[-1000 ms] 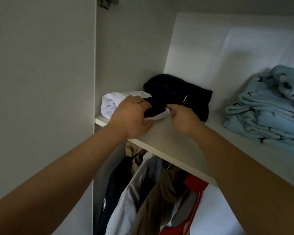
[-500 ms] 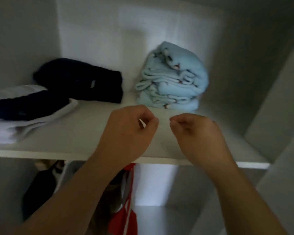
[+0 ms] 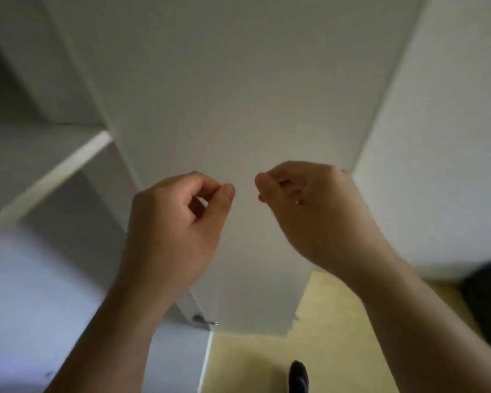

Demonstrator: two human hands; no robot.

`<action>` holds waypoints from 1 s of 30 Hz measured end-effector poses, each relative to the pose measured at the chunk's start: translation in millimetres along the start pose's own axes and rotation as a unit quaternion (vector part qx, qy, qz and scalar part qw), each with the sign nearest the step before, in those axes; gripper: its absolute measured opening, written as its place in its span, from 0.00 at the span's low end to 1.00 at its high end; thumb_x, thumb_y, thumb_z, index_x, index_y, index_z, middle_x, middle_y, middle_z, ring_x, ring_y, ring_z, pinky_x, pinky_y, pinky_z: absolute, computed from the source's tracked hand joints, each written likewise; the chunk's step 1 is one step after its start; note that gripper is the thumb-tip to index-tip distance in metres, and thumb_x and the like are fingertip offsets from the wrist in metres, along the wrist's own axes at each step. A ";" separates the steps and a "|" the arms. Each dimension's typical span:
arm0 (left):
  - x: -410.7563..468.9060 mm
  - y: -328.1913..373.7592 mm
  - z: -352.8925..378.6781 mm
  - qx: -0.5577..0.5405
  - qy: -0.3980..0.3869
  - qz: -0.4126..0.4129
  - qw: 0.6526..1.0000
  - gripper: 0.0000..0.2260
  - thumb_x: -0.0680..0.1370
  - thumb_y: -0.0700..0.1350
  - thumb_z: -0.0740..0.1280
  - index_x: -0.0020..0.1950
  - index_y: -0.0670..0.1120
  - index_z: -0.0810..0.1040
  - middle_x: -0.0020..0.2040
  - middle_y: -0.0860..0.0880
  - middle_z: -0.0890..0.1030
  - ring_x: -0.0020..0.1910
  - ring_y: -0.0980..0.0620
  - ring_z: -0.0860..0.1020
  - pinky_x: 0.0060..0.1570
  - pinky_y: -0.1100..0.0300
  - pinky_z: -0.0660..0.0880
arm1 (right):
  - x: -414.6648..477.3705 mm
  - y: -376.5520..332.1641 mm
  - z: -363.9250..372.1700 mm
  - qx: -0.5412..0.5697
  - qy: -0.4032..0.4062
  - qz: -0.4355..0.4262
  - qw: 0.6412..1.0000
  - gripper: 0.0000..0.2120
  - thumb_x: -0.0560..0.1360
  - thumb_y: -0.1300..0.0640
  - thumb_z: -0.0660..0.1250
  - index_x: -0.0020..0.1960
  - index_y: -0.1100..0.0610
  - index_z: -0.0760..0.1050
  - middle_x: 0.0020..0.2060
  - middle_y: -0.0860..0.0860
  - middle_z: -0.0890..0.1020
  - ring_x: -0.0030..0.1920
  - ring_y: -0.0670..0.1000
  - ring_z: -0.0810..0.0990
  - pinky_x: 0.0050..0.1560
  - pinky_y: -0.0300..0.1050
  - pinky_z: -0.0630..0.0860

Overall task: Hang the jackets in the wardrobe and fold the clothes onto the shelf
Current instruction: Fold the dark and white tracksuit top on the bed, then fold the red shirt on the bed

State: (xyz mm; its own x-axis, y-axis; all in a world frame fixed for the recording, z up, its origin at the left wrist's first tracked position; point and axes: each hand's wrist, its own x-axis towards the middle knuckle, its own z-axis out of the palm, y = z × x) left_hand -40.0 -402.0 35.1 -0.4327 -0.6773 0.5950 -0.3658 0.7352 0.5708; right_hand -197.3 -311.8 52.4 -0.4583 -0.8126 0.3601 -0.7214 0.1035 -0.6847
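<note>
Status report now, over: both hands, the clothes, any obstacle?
Left hand and right hand curled, holding nothing. No clothes in view; only the shelf edge at left. White wardrobe door right ahead of the hands.

A: The wardrobe panel [image 3: 238, 109] looks smooth, matt white board, like the shelf edge [image 3: 54, 177].
B: And the floor [image 3: 338, 336] is pale yellow, smooth, faintly sheened.
</note>
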 end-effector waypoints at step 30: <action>-97.8 516.8 626.3 -0.213 -0.463 0.296 0.808 0.09 0.77 0.52 0.71 0.38 0.52 0.80 0.28 0.57 0.76 0.33 0.58 0.77 0.30 0.69 0.70 | -299.8 479.7 -499.0 -0.147 0.317 0.494 0.796 0.15 0.79 0.41 0.62 0.44 0.49 0.81 0.36 0.43 0.84 0.40 0.46 0.81 0.46 0.47 0.79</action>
State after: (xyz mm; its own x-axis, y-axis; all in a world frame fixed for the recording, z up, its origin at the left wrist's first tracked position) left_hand -702.7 62.5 -82.5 -0.9309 0.2476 0.2686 0.3629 0.7115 0.6017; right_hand -665.0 267.7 -67.9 -0.9802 0.1918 0.0487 0.1066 0.7190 -0.6868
